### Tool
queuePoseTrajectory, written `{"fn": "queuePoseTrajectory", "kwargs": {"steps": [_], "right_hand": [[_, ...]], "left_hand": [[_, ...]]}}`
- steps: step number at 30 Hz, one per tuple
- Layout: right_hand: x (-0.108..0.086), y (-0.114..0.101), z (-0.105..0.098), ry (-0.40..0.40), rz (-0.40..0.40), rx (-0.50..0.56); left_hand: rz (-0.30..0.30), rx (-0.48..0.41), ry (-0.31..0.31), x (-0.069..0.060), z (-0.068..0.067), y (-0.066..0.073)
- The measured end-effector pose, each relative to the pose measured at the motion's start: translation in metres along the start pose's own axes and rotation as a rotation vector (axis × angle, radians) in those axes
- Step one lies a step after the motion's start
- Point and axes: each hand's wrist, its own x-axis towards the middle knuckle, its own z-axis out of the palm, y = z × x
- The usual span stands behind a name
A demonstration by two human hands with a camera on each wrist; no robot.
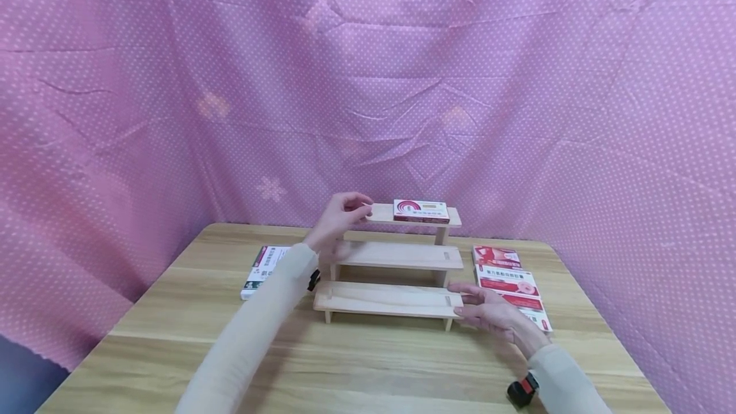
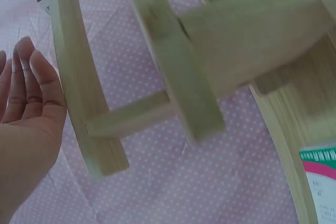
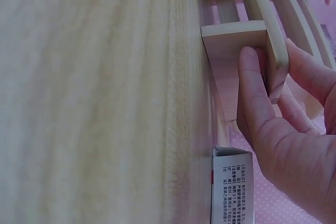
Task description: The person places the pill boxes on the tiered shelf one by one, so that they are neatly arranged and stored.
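Note:
A three-step wooden display rack stands on the table, and a white-and-red medicine box lies on its top step. My left hand is at the left end of that step. In the left wrist view its fingers are relaxed and slightly bent beside the board, not wrapped round it. My right hand holds the right end of the lowest step. The right wrist view shows that board's end pinched between thumb and fingers.
Several red-and-white medicine boxes lie in a row right of the rack, close to my right hand. White boxes lie on the left, partly hidden by my left forearm. A pink dotted curtain hangs behind the wooden table.

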Motion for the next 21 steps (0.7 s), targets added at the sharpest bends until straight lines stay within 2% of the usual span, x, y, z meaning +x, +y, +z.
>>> {"fn": "queuePoseTrajectory", "kwargs": {"steps": [4,10,14,17,21], "right_hand": [[0.000,-0.001,0.000,-0.007,-0.005,0.009],[-0.002,-0.001,0.002,-0.010,-0.010,-0.002],[-0.001,0.000,0.003,-0.016,-0.013,-0.003],[-0.001,0.000,0.003,-0.014,-0.011,0.013],[-0.001,-0.001,0.001,-0.008,-0.016,0.021]], "left_hand": [[0.043,0.062,-0.028,-0.008,-0.011,-0.003],[0.000,0.090,-0.048,-0.028,-0.026,-0.006],[-0.003,0.094,-0.065,-0.040,-0.038,-0.008],[0.011,0.107,-0.108,-0.048,-0.047,-0.012],[-0.001,0.123,-0.169,-0.057,-0.061,-0.021]]}}
